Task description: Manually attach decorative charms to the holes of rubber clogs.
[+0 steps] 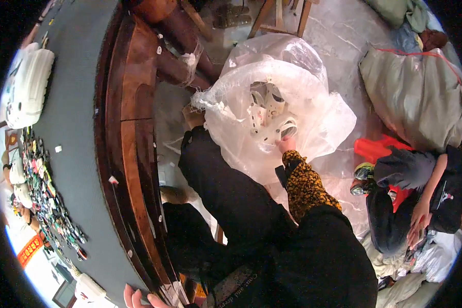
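Note:
A large translucent white plastic bag stands open on the floor by my knees. Inside it lie several cream-white clogs with holes in their uppers. My right hand reaches into the bag and grips the nearest clog at its opening; some of its fingers are hidden. The forearm wears a black and yellow patterned sleeve. My left hand is at the table's edge at the lower left, fingers apart, with nothing visible in it.
Along the left runs a dark table with a wooden rim, bearing a pile of small colourful pieces and a white clog-like shoe. At right, a seated person is beside a big pale sack. A wooden stool stands beyond the bag.

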`<state>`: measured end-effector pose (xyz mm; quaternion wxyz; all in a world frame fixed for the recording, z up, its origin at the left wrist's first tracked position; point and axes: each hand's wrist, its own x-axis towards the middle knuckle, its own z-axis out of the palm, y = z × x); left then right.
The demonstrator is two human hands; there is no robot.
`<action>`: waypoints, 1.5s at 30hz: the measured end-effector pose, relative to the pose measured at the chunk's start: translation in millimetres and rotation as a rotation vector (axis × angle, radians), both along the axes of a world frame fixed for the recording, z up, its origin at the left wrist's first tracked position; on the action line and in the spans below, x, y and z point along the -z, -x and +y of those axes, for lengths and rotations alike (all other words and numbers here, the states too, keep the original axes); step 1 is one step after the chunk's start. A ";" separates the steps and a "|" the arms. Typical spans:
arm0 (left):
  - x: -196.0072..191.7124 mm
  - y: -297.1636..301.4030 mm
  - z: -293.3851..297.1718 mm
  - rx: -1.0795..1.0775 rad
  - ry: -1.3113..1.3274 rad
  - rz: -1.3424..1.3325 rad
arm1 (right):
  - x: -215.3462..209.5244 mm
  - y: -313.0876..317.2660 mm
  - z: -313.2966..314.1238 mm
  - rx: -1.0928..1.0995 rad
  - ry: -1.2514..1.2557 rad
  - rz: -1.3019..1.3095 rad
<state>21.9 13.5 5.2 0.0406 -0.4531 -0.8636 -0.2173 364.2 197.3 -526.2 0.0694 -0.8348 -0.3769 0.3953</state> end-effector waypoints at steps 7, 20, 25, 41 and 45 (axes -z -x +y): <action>-3.9 -13.5 -1.6 0.060 -0.113 -0.028 | -93.2 28.6 -6.0 -0.194 -0.336 0.090; -15.8 25.0 -19.3 0.141 -0.116 0.111 | -227.7 41.9 17.2 -0.020 -0.730 0.267; -29.0 17.0 -27.1 0.195 -0.157 0.061 | -240.1 7.8 33.6 0.268 -0.866 0.428; -33.7 32.4 -56.6 0.278 -0.425 -0.309 | -610.7 35.0 54.8 0.094 -1.269 0.953; -56.8 33.3 -78.0 0.279 -0.476 -0.415 | -676.4 72.5 43.3 -0.099 -1.290 1.245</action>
